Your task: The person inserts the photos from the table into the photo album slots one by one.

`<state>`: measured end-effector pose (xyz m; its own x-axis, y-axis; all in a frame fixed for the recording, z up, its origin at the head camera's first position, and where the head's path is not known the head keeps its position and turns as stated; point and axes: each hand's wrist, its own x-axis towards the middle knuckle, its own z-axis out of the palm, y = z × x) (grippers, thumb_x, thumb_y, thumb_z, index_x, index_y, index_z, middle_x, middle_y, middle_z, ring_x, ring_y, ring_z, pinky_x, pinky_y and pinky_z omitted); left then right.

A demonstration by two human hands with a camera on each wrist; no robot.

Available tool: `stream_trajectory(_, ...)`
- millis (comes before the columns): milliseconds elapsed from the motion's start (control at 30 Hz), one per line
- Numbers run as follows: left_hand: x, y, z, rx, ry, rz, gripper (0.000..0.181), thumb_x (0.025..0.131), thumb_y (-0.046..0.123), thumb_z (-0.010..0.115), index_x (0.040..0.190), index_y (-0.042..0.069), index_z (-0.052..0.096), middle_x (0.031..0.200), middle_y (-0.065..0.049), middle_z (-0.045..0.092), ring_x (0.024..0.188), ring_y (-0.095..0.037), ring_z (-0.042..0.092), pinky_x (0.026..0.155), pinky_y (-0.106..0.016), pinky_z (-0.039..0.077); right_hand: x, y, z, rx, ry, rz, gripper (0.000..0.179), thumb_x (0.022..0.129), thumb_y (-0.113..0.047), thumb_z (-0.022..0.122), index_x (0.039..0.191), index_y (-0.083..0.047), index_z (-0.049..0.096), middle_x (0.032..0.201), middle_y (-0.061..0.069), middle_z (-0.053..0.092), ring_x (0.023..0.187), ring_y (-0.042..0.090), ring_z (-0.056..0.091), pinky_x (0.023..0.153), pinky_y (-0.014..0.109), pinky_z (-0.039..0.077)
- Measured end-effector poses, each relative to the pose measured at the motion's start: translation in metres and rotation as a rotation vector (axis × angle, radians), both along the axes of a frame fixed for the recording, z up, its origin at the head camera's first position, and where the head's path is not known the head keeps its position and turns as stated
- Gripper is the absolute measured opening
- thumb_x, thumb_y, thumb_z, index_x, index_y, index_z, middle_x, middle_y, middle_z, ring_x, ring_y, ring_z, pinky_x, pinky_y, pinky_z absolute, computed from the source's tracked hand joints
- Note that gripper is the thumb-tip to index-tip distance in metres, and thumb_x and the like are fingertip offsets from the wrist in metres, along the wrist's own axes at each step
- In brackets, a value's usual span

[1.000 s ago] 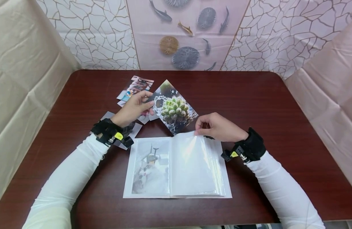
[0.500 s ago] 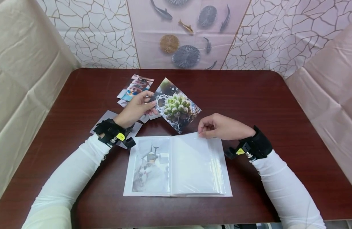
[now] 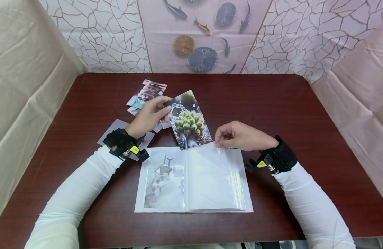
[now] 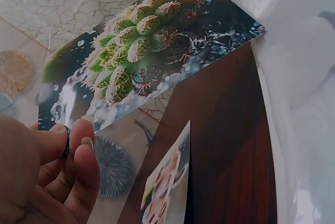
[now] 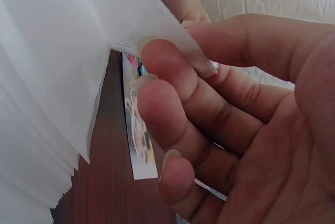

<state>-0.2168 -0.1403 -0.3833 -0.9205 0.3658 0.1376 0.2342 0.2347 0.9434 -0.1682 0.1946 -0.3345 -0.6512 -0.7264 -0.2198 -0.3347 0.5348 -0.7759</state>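
Observation:
A photo [image 3: 190, 121] of a green succulent hangs above the top edge of an open photo album [image 3: 161, 180]. My left hand [image 3: 150, 116] pinches that photo near its upper left corner, thumb in front, as the left wrist view shows too. Its lower edge meets the album's top near the centre fold. With thumb and fingers, my right hand [image 3: 241, 136] pinches the upper edge of the right page's clear sleeve [image 5: 172, 30]. Behind the left page's sleeve lies a pale picture; the right page looks white and glossy.
Several loose photos lie left of the album, among them a colourful one [image 3: 149, 92] at the back and a grey-backed one [image 3: 113, 129] under my left wrist. The dark red table [image 3: 272, 103] ends at a patterned cloth [image 3: 116, 38].
The succulent photo has swung more upright and its lower edge has come down to the album's top. My right hand has shifted slightly right along the sleeve's edge, still pinching it.

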Motion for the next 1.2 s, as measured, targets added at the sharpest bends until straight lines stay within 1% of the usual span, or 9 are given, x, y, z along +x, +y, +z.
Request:
stream_trajectory(167,0.001,0.004,0.003,-0.030,0.031,-0.003,0.035,0.106,0.015,0.053,0.141,0.012,0.055,0.081,-0.007,0.060,0.078,-0.037,0.061,0.067,-0.040,0.049,0.001,-0.001,0.000,-0.002,0.005,-0.005,0.005,0.097,-0.013,0.069,0.097,-0.009,0.070,0.086,0.005,0.066,0.071,0.019,0.053,0.067,0.027,0.045)
stream_trajectory(400,0.000,0.012,0.007,-0.071,0.080,-0.007,0.036,0.106,0.016,0.053,0.142,0.016,0.056,0.079,-0.010,0.057,0.067,-0.028,0.060,0.063,-0.039,0.047,0.001,-0.001,-0.003,-0.033,-0.001,0.004,0.005,0.097,-0.014,0.069,0.096,-0.010,0.067,0.084,0.004,0.065,0.070,0.020,0.052,0.066,0.028,0.043)
stream_trajectory(567,0.000,0.021,0.009,-0.006,0.074,-0.052,0.039,0.107,0.020,0.051,0.145,0.025,0.055,0.083,-0.019,0.053,0.062,-0.036,0.056,0.058,-0.044,0.044,0.000,-0.002,-0.004,-0.036,-0.031,0.000,0.007,0.098,-0.013,0.067,0.099,-0.008,0.061,0.084,0.007,0.066,0.074,0.031,0.054,0.067,0.029,0.043)
stream_trajectory(667,0.000,0.026,0.009,0.039,0.075,-0.088,0.042,0.107,0.021,0.050,0.148,0.029,0.051,0.086,-0.019,0.053,0.067,-0.041,0.057,0.059,-0.043,0.046,0.000,-0.004,-0.004,-0.028,-0.052,-0.031,0.017,0.097,-0.010,0.068,0.105,-0.005,0.054,0.086,0.007,0.070,0.077,0.032,0.058,0.067,0.029,0.042)
stream_trajectory(767,0.001,0.029,0.009,0.093,0.067,-0.120,0.048,0.106,0.016,0.052,0.153,0.027,0.044,0.089,-0.015,0.056,0.073,-0.041,0.060,0.062,-0.038,0.051,-0.001,-0.007,-0.004,-0.022,-0.074,-0.071,0.028,0.095,-0.007,0.069,0.112,-0.003,0.047,0.087,0.007,0.074,0.074,0.027,0.057,0.064,0.030,0.040)
stream_trajectory(867,0.002,0.032,0.007,0.142,0.010,-0.137,0.055,0.104,0.009,0.054,0.156,0.020,0.037,0.095,-0.010,0.060,0.083,-0.038,0.063,0.067,-0.033,0.054,0.000,-0.009,-0.004,-0.018,-0.084,-0.095,0.034,0.095,-0.007,0.070,0.114,-0.003,0.042,0.089,0.005,0.075,0.068,0.022,0.052,0.062,0.030,0.038)
stream_trajectory(967,0.005,0.034,0.005,0.121,-0.056,-0.117,0.057,0.103,0.006,0.056,0.156,0.012,0.035,0.103,-0.005,0.064,0.091,-0.034,0.065,0.071,-0.030,0.054,0.000,-0.009,-0.004,-0.011,-0.072,-0.098,0.032,0.095,-0.008,0.069,0.110,-0.003,0.041,0.089,0.004,0.074,0.065,0.020,0.047,0.062,0.030,0.036)
stream_trajectory(1067,0.009,0.037,0.004,0.078,-0.084,-0.097,0.056,0.103,0.005,0.056,0.155,0.005,0.035,0.112,-0.008,0.065,0.097,-0.027,0.066,0.075,-0.029,0.053,0.001,-0.008,-0.004,0.003,-0.052,-0.101,0.029,0.095,-0.009,0.070,0.106,-0.003,0.044,0.089,0.004,0.075,0.066,0.020,0.048,0.063,0.030,0.037)
stream_trajectory(1200,0.013,0.043,0.007,0.081,-0.056,-0.079,0.051,0.102,0.004,0.056,0.151,0.002,0.041,0.116,-0.017,0.065,0.102,-0.030,0.067,0.076,-0.031,0.053,0.001,-0.007,-0.002,0.044,-0.028,-0.110,0.027,0.096,-0.012,0.070,0.106,-0.003,0.047,0.091,0.005,0.075,0.070,0.019,0.052,0.064,0.030,0.037)
